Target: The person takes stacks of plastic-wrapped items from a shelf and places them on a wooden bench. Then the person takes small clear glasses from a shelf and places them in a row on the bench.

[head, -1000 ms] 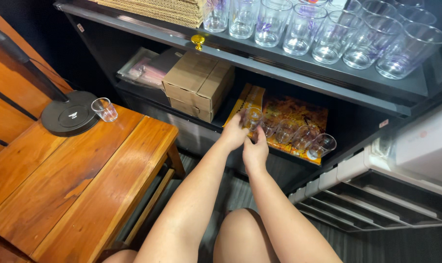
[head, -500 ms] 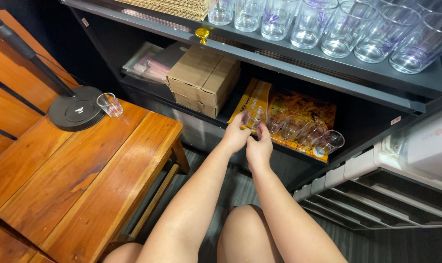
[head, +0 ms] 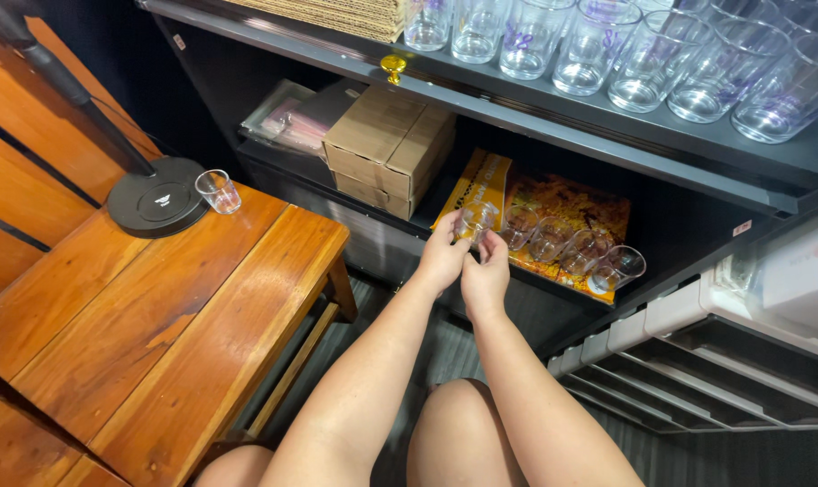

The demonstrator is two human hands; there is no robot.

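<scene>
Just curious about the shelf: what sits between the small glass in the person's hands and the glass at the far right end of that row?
In the head view, three more small clear glasses lie in a row between the held glass and the end glass.

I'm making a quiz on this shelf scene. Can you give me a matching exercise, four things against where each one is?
Things:
1. Small clear cup
2. Cardboard box
3. Tall glasses
4. Lone cup

Places:
A. On the top shelf
B. On the wooden table, beside the black round base
C. Between the left hand and right hand
D. On the lower shelf, left of the yellow-orange sheet

Pairs: 1-C, 2-D, 3-A, 4-B
</scene>
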